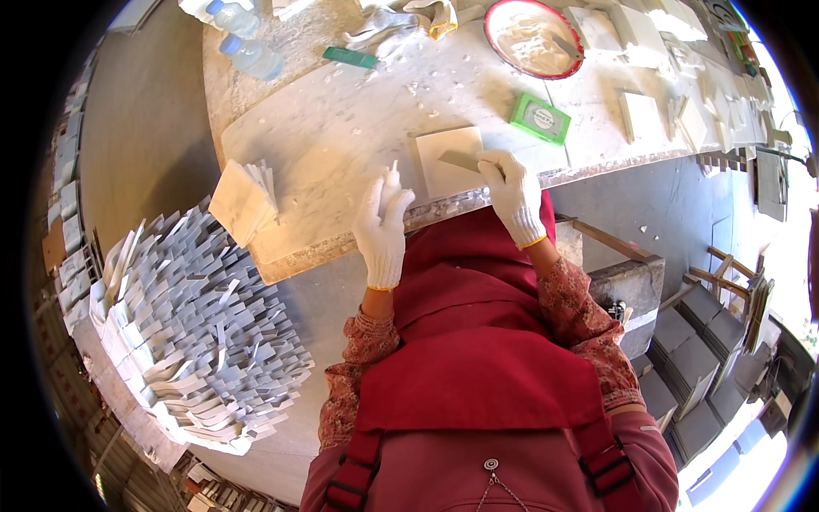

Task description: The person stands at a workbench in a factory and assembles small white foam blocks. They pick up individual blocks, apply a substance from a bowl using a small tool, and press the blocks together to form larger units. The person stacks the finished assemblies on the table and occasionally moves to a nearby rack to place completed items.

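A square cream-white tile (435, 181) lies flat near the table's front edge. Over it, my white-gloved right hand (514, 194) grips a putty knife (458, 160), its flat metal blade reaching left across the tile. Left of the tile, my left hand (381, 230), also gloved, is closed around a small white bottle with a narrow tip (392, 173); most of its body is hidden by the fingers. A green and white box (541, 118) sits just beyond my right hand. Farther back stands a red-rimmed basin (533, 43) of whitish paste, with a tool resting in it.
Several tiles lean together at the table's left corner (243, 203). A large pile of stacked tiles (209, 333) stands below left. Water bottles (252, 57), a green block (350, 57) and gloves (384, 26) lie at the back. More tiles (640, 117) line the right.
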Motion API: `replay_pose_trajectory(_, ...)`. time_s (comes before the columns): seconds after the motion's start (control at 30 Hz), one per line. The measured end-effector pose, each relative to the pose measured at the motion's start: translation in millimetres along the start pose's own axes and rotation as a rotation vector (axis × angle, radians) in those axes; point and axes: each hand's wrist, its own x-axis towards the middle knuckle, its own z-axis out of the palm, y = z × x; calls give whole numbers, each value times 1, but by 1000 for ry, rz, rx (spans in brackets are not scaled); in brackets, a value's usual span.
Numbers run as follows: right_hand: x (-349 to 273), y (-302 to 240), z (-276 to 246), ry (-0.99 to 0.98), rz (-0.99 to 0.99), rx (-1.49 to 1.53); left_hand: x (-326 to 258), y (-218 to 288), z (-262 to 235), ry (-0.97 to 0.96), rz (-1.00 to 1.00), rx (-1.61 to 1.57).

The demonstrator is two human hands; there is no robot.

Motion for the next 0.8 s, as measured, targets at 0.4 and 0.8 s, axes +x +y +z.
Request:
replay_pose_trajectory(0.4, 16, -9, 21, 93, 66, -211, 15, 4, 28, -16, 477, 486)
replay_pose_trajectory(0.8, -67, 27, -65, -65, 502, 508, 20, 22, 31, -65, 642, 714)
